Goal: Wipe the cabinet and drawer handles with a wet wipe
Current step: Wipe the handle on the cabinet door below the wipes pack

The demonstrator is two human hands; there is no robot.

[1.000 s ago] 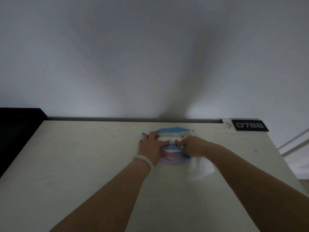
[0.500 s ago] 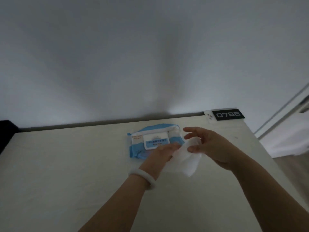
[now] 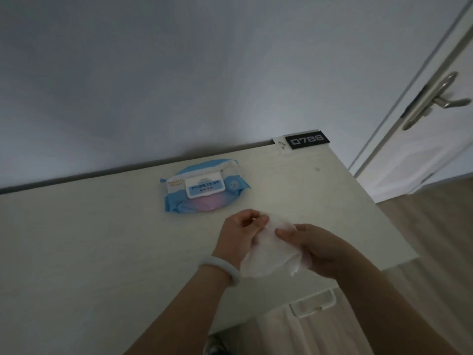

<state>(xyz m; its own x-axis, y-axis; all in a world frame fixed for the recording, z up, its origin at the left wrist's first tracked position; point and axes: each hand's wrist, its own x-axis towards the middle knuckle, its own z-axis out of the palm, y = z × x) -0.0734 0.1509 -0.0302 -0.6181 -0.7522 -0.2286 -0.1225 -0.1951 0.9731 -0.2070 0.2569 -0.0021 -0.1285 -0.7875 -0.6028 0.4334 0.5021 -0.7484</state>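
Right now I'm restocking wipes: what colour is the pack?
Light blue with a white lid, pink near the front edge: the pack, seen in the head view.

A single head-worn camera looks forward and down, close over the cabinet top [image 3: 102, 252] against the wall [image 3: 179, 73].

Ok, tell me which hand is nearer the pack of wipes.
Left. The left hand holds the wet wipe just in front of the pack of wipes; the right hand holds the wipe's other side, farther right and away.
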